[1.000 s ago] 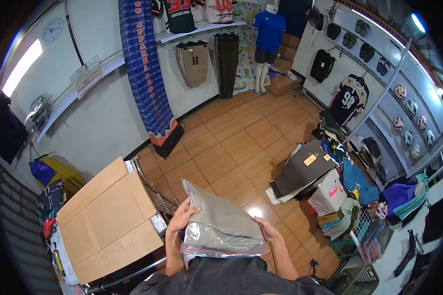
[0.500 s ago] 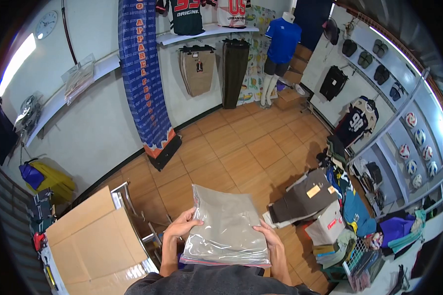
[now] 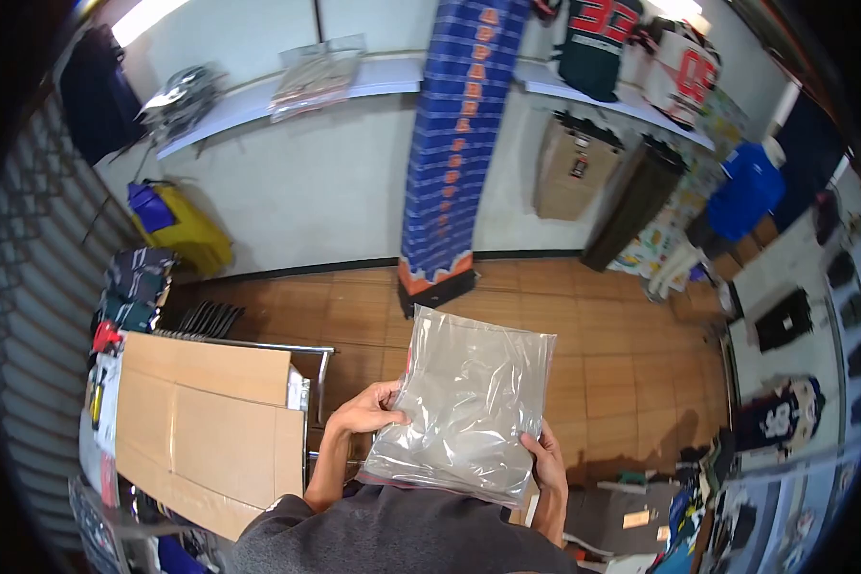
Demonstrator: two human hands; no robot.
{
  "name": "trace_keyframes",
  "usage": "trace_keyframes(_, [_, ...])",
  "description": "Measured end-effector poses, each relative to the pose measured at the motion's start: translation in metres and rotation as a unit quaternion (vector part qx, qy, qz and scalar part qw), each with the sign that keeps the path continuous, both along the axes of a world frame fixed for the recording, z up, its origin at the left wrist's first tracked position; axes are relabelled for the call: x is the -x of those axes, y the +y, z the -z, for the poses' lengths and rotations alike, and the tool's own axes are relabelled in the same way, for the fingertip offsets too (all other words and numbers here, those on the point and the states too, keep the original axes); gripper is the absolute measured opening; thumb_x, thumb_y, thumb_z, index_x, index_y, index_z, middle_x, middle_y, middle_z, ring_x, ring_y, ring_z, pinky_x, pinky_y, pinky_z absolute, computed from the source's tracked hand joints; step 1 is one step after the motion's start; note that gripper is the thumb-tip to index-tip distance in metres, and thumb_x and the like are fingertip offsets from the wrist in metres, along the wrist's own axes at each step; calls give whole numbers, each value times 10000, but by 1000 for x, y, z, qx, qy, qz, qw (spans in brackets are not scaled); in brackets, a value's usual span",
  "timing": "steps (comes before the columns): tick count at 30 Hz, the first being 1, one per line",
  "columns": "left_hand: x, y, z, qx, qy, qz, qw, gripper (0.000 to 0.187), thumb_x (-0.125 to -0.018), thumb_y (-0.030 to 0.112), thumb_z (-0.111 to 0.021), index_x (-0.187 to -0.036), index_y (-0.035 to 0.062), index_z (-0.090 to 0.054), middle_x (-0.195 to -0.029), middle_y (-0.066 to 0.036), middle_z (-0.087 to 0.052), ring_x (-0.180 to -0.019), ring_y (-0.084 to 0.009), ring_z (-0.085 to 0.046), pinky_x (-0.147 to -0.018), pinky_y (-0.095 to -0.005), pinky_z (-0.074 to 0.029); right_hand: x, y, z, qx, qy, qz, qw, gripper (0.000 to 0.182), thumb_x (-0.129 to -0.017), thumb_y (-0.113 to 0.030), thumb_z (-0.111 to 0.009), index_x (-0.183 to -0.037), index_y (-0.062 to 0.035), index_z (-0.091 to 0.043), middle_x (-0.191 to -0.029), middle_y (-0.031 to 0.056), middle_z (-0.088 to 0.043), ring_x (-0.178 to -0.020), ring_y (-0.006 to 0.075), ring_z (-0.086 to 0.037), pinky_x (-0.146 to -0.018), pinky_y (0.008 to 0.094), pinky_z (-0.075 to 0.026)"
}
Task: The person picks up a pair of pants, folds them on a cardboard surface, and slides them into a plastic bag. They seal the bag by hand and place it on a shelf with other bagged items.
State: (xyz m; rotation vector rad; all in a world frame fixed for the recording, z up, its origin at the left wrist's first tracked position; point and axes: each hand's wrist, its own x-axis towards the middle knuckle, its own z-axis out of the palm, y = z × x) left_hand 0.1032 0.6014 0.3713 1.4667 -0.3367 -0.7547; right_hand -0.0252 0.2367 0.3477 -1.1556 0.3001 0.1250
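Note:
Both my hands hold a clear plastic bag (image 3: 474,387) with a flat, grey-beige folded fabric item inside, close in front of my body. My left hand (image 3: 368,408) grips its left edge, thumb lying on top of the shiny film. At the lower right edge, my right hand (image 3: 545,459) is closed on the bag, with its thumb on top and the other fingers partly hidden. Creases and bright reflections run over the plastic.
A flattened cardboard box (image 3: 225,430) lies on the metal-railed rack to my left. Ahead, a tall blue banner (image 3: 464,143) stands by the wall, near a shelf (image 3: 387,77) with bagged clothes. Dark folded trousers (image 3: 612,512) lie low at right. A mannequin (image 3: 741,196) stands back right.
My view has swung left, so the banner and wall shelf now sit further right in it. Both hands still hold the bag, which is tilted a little differently.

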Motion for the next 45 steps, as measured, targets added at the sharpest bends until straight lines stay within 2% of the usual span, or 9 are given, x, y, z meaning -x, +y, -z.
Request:
trace_keyframes(7, [-28,34,11,10,49,-147,988,499,-829,-98,-724,-1311,13,-660,-1050,-8,-753,-925,-74,-665,-857,-270,-545,-137,12,4,26,17,-137,990,571,-966,-96,-743,-1501,-50,-550,-1285,-1,-688,-1142,121,-619,-1008,288,-469])
trace_keyframes(10, [-61,31,13,33,47,-211,976,483,-829,-83,-702,-1304,-4,-662,-1037,-16,-752,-904,-79,-673,-836,-265,-549,-203,11,12,43,11,-196,980,547,-974,-92,-708,-1494,-41,-547,-1329,23,-680,-1197,139,-622,-1061,309,-459])
trace_keyframes(13, [-107,27,7,25,40,-270,962,492,-813,-72,-711,-1297,-1,-664,-1038,-10,-750,-909,-79,-671,-836,-263,-546,-281,12,12,65,2,-240,969,535,-982,-105,-691,-1491,-31,-542,-1313,15,-684,-1193,133,-622,-1040,299,-463])
trace_keyframes(14, [-124,26,8,26,41,-296,954,532,-774,-64,-707,-1297,30,-676,-998,46,-709,-879,-47,-624,-820,-242,-511,-305,14,7,61,-8,-253,966,532,-982,-105,-684,-1489,-29,-541,-1308,15,-685,-1188,131,-623,-1034,296,-465])
trace_keyframes(25, [-308,28,-31,54,-87,-472,876,565,-730,-54,-650,-1290,13,-678,-1011,60,-678,-878,-52,-602,-789,-223,-490,-567,64,-67,56,-133,-358,923,489,-982,-96,-661,-1446,3,-543,-1195,58,-712,-1042,105,-659,-928,270,-502])
trace_keyframes(27, [-335,34,-46,49,-105,-494,862,576,-717,-43,-642,-1290,11,-676,-1007,63,-668,-880,-47,-593,-781,-220,-485,-604,72,-69,77,-152,-360,917,492,-976,-84,-668,-1441,11,-540,-1190,68,-716,-1016,110,-667,-897,271,-515])
trace_keyframes(33, [-423,71,-87,44,-134,-541,829,498,-717,-44,-635,-1206,27,-704,-826,108,-598,-657,-6,-481,-587,-201,-365,-698,126,-108,63,-197,-352,913,482,-966,-75,-679,-1421,19,-551,-1135,77,-737,-963,106,-686,-842,274,-534])
trace_keyframes(40, [-569,166,-131,17,-200,-524,827,486,-734,-89,-604,-1199,19,-695,-832,88,-605,-652,-5,-482,-578,-198,-364,-835,214,-145,52,-284,-324,901,517,-955,-51,-706,-1436,36,-539,-1088,83,-752,-928,97,-699,-822,251,-544])
trace_keyframes(45, [-705,248,-171,-28,-297,-504,810,417,-791,-22,-610,-1201,9,-675,-855,65,-592,-700,-17,-481,-601,-208,-367,-945,291,-180,99,-312,-264,907,491,-941,-71,-722,-1394,52,-579,-1060,67,-753,-913,105,-694,-811,247,-533])
